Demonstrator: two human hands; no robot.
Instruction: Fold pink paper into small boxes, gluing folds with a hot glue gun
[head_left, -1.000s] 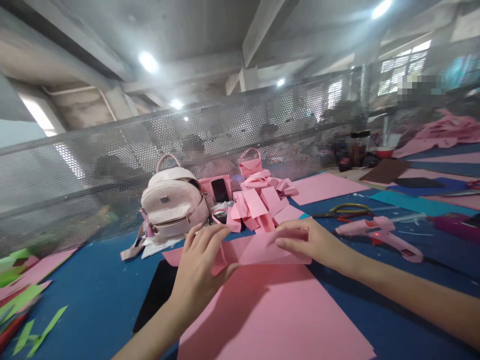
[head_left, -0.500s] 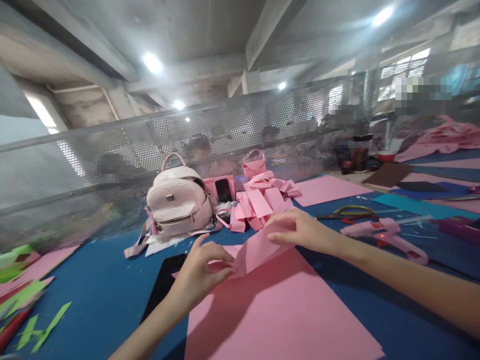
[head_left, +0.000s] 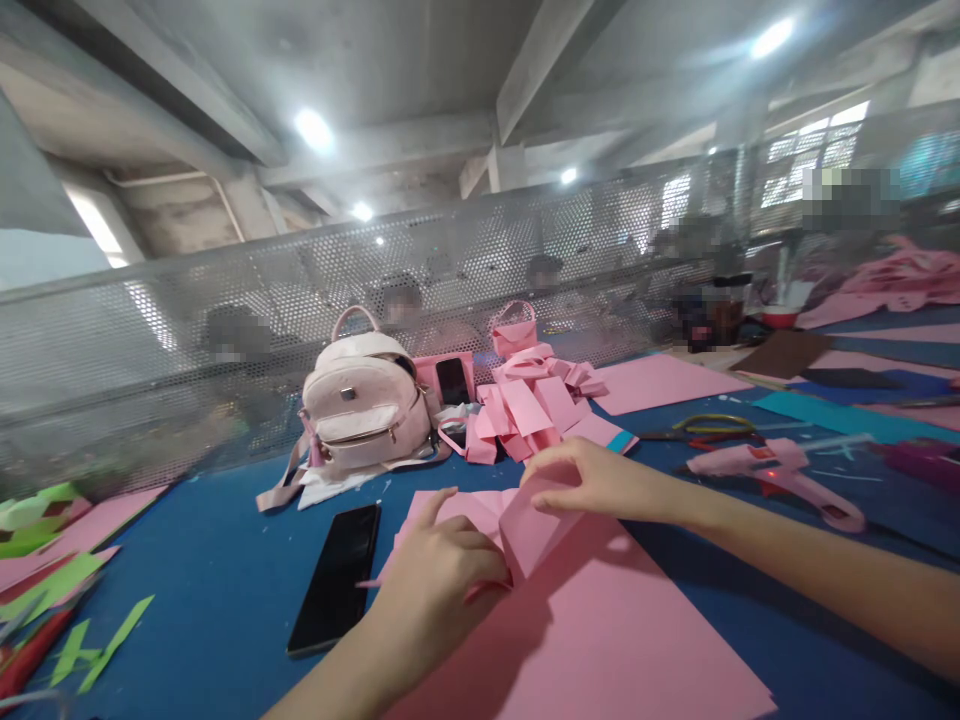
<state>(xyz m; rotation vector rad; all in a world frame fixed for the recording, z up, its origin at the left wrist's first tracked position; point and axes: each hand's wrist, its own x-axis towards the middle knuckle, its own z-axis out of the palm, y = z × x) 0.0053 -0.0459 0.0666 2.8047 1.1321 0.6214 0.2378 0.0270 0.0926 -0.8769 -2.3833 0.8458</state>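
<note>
A creased piece of pink paper (head_left: 534,525) stands partly raised between my hands. My right hand (head_left: 592,480) pinches its upper right part, thumb in front and fingers behind. At its lower left, my left hand (head_left: 446,580) has its fingers curled against the fold, with the index finger raised; the fingertips are partly hidden. Beneath both hands lies a large pink sheet (head_left: 622,630). To the left of my left hand rests a black phone (head_left: 337,575) on the blue table. Just beyond the hands is a heap of pink paper pieces (head_left: 525,410).
A pale pink backpack (head_left: 364,400) stands at the back beside another phone (head_left: 452,381). On the right lie a pink glue gun (head_left: 780,470), yellow-handled scissors (head_left: 712,425) and a teal sheet (head_left: 832,415). Green strips (head_left: 116,640) lie at left. A perforated metal screen (head_left: 457,270) runs behind.
My left hand has moved right and down along the pink paper, uncovering more of the phone. The paper is now more sharply folded and upright. My right hand has shifted slightly down.
</note>
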